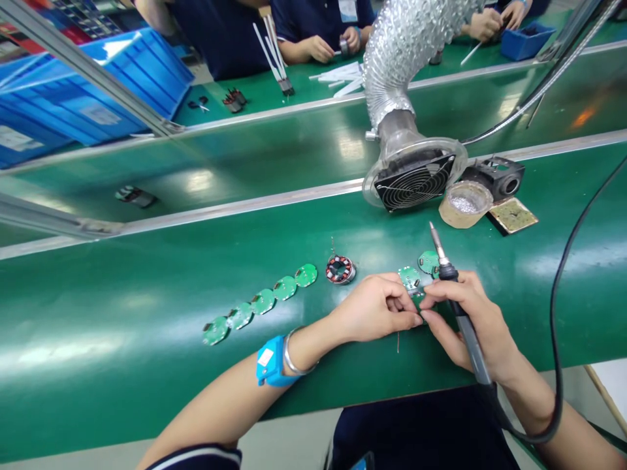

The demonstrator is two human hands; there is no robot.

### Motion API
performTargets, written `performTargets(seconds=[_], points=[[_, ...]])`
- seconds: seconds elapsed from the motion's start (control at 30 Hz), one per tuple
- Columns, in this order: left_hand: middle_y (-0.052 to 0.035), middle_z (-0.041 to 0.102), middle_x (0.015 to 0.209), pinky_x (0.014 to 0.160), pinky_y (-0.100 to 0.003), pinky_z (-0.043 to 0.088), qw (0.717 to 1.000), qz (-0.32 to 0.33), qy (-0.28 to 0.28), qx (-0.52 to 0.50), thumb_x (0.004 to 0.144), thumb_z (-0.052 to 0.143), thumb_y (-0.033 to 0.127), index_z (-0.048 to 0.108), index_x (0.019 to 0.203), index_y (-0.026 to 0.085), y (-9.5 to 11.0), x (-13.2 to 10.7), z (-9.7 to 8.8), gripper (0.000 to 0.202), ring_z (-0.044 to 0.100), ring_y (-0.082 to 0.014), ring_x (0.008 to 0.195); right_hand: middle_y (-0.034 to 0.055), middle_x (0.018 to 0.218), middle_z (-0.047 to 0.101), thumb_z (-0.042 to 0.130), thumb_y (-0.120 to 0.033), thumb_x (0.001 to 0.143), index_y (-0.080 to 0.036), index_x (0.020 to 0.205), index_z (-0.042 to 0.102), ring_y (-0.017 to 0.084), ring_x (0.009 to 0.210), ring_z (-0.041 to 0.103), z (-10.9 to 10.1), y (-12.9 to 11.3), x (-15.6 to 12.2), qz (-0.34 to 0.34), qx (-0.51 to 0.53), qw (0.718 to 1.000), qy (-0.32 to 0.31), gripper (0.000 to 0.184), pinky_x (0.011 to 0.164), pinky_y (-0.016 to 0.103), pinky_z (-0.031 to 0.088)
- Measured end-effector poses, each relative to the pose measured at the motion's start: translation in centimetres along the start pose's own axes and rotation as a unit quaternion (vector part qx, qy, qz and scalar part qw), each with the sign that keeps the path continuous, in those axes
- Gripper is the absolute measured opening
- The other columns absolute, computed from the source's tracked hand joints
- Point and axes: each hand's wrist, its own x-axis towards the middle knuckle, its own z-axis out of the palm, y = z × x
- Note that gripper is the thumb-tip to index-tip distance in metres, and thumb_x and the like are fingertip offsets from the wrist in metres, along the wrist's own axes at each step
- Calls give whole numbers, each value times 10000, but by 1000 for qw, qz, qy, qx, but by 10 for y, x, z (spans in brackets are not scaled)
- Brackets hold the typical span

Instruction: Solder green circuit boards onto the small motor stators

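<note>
My right hand (477,320) is closed around a soldering iron (465,320), its metal tip pointing up and away from me. The thumb and forefinger of that hand also reach toward the fingertips of my left hand (379,307). My left hand is closed in a pinch on something small, mostly hidden by the fingers; a thin copper-coloured wire (398,342) hangs below it. Just beyond the fingertips lie round green circuit boards (409,277), partly covered by my hands. Left of them sits a wound motor stator (340,269) with a wire sticking up.
A row of several round green boards (264,301) lies to the left. Behind my hands are a fume extractor (416,179), a round tub (465,203), an iron stand (499,176) and a sponge (514,215). The iron's black cable (553,326) loops at right. Co-workers' hands (321,49) work across the bench.
</note>
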Motion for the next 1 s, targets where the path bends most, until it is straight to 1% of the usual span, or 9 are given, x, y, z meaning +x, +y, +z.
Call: performTargets(seconds=[0.07,0.17,0.27,0.37,0.43,0.53,0.63,0.77,1.0], points=[[21,524,708,512,-189,393,1000,-2,-2,-18,706,760,217,691,684,138,-2,1,-1,107,471,-62,556,2,810,649,552,-78,837,-251,1126,511,196,833,573,3,-6,3,-3,-18,1000,-3,339,758,348,525],[21,514,731,497,-180,387,997,-13,-6,-71,716,733,218,657,675,120,-6,1,0,131,463,-45,537,6,784,636,523,-60,849,-241,1099,527,188,817,575,7,-12,2,2,-51,999,6,309,708,305,524],[22,506,738,487,-171,395,998,-4,10,-63,716,703,182,642,672,115,-7,1,3,101,471,-39,530,5,811,665,541,-77,864,-244,1122,552,186,820,608,6,-16,-4,-8,-85,996,24,308,737,313,538],[21,514,728,500,-166,420,999,27,25,4,706,682,130,656,674,120,-4,-1,6,43,496,-45,544,17,945,695,557,-86,877,-248,1159,587,180,882,638,-6,-20,-13,12,-92,995,26,326,800,322,541],[17,527,724,508,-164,434,998,41,31,35,704,677,115,662,670,121,-2,-2,7,38,507,-47,548,22,970,700,543,-57,876,-236,1252,569,173,902,642,-19,-25,-21,32,-76,996,27,417,796,302,539],[14,536,703,510,-163,444,996,55,38,62,706,672,105,659,654,120,-1,-3,7,55,513,-51,547,34,906,676,549,-88,873,-212,1344,529,157,786,645,-37,-38,-33,31,-77,996,27,488,666,272,537],[12,539,686,511,-163,450,995,67,37,68,701,668,96,651,643,120,-2,-2,7,65,523,-58,553,39,824,633,559,-134,858,-213,1220,631,153,693,632,-45,-50,-41,16,-109,994,6,378,566,272,521],[10,547,699,521,-166,465,995,73,35,61,693,664,87,651,644,119,-3,-2,6,61,524,-54,547,58,797,653,558,-86,820,-165,1135,661,171,704,646,-39,-57,-47,14,-108,994,-13,341,600,290,549],[13,540,674,510,-161,451,993,81,42,75,675,656,69,643,622,117,0,-2,7,73,517,-57,545,89,834,681,568,-62,802,-129,1085,666,190,714,648,-25,-58,-46,1,-125,992,10,307,614,326,543]])
